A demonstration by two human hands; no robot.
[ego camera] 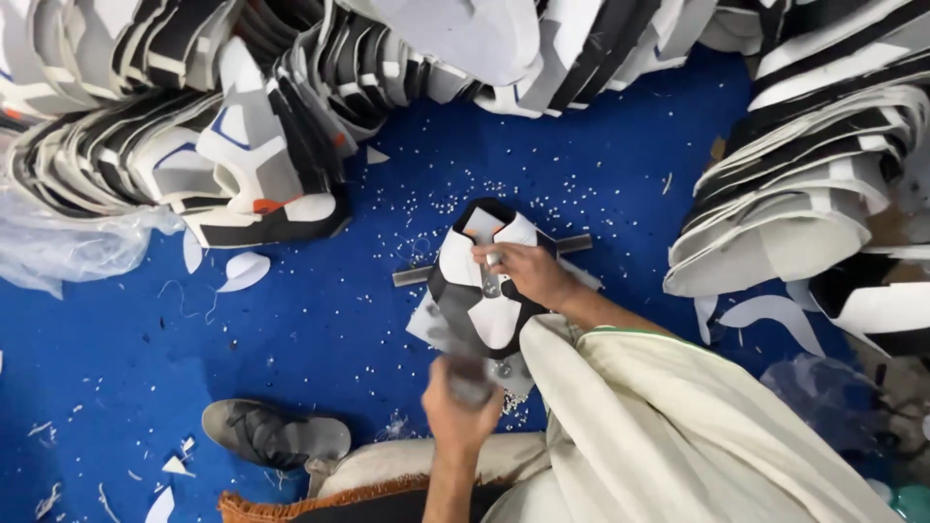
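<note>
A black-and-white shoe upper (463, 291) lies flat on the blue floor, over a grey metal bar (573, 243) that sticks out on both sides. My right hand (528, 273) rests on the upper and pinches a small metal punch (491, 261) upright against it. My left hand (455, 407), nearer to me, grips a blurred grey tool (467, 373) just above the upper's near edge; its shape is too smeared to name. A cream sleeve (659, 416) covers my right arm.
Tall piles of black, white and grey shoe uppers (242, 165) ring the floor at the back left and right (804, 194). Small white punched bits (426, 203) are scattered on the blue floor. A grey sandal (276, 433) lies near left, a clear plastic bag (68, 247) far left.
</note>
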